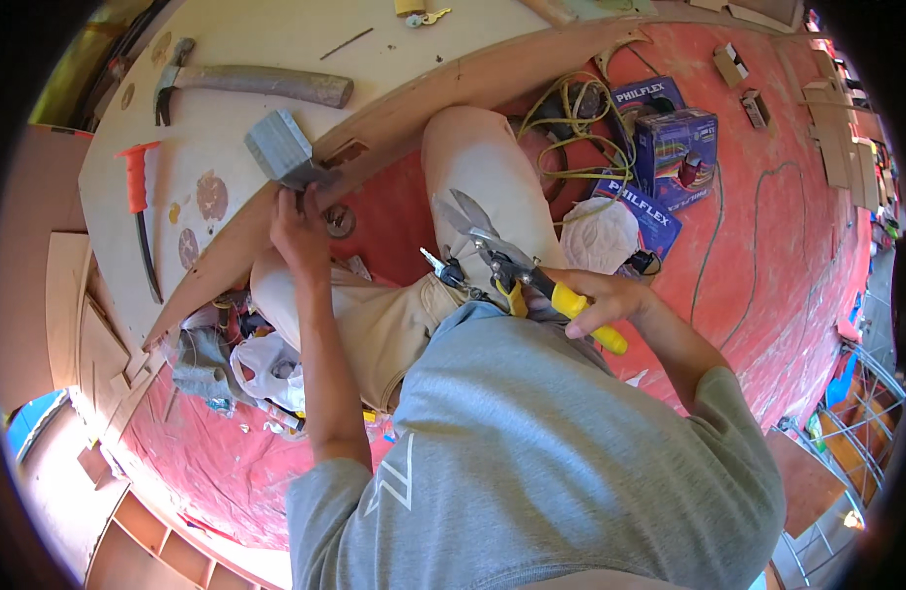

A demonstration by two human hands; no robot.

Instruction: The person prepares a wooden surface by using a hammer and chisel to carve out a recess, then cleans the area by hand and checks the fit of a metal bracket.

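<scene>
My left hand (301, 231) is closed on the lower end of a grey sheet-metal piece (279, 146) with folded sides, held at the edge of the pale wooden bench top (276, 44). In my right hand (602, 293) are tin snips (512, 258) with yellow grips, held above my lap. Their blades are parted, point away toward the upper left, and touch no metal. A bunch of keys (451, 271) hangs at my waist just left of the snips.
On the bench lie a claw hammer (261, 84), a red-handled tool with a thin dark blade (141, 211), a thin rod (347, 43) and keys (429, 18). Right of my knee are blue boxes (677, 152), a yellow cord (571, 147) and a white bag (598, 236) on the red floor covering.
</scene>
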